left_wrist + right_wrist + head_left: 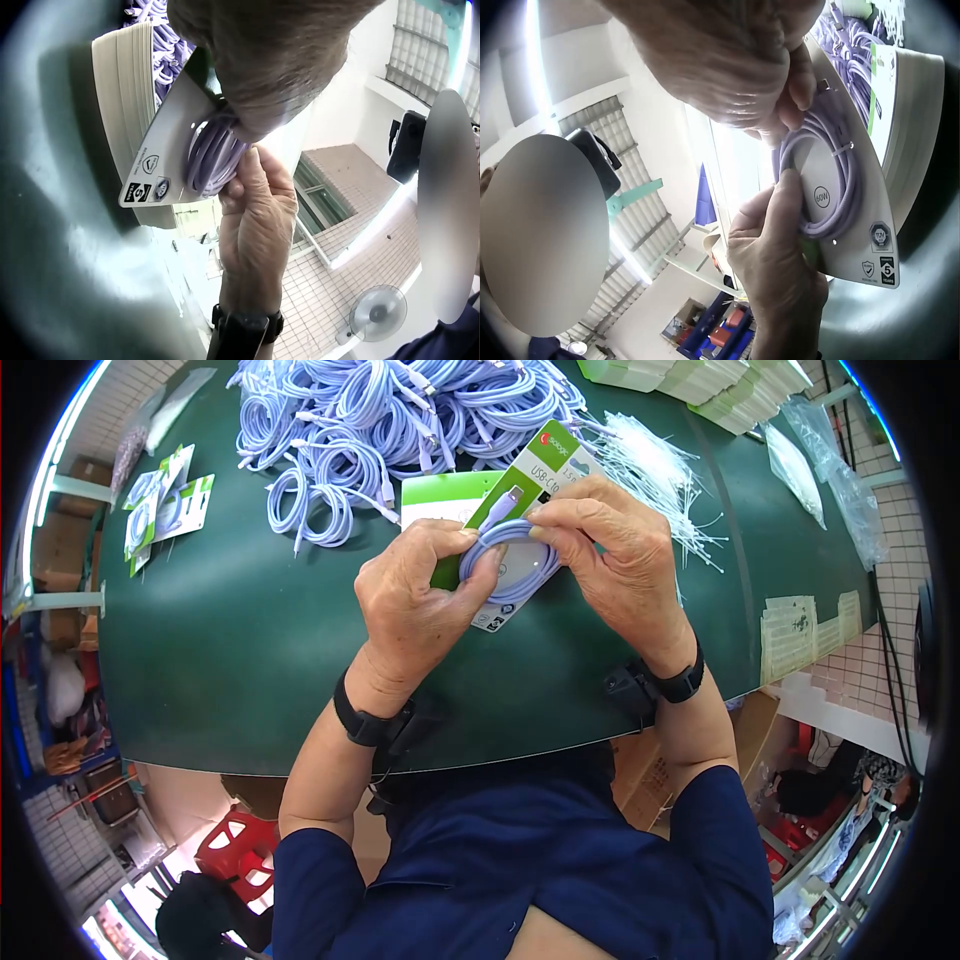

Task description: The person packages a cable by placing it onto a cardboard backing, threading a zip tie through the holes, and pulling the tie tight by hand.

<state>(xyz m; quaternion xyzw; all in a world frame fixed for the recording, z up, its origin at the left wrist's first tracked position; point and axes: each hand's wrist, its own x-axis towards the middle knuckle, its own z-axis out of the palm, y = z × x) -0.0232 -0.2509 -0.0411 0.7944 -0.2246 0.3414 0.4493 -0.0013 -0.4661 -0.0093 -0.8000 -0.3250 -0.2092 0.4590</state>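
Note:
A coiled lilac USB-C cable [510, 565] lies flat against a green and white retail card [553, 450], its plug pointing up the card. My left hand [415, 595] grips coil and card together, thumb across the front of the coil. At the coil's upper right edge, my right hand [615, 550] pinches with thumb and index finger; what lies between those fingertips is hidden. In the right wrist view a thin clear tie [843, 149] crosses the coil [829, 202]. The card's lower corner [135, 193] with printed badges shows in the left wrist view.
Behind the hands stands a stack of cards [120, 82]. Beyond it is a heap of coiled lilac cables [390, 410], with loose white ties [655, 475] on its right. Carded cables [165, 510] lie at the left of the green table [230, 650]. More card stacks [715, 390] sit back right.

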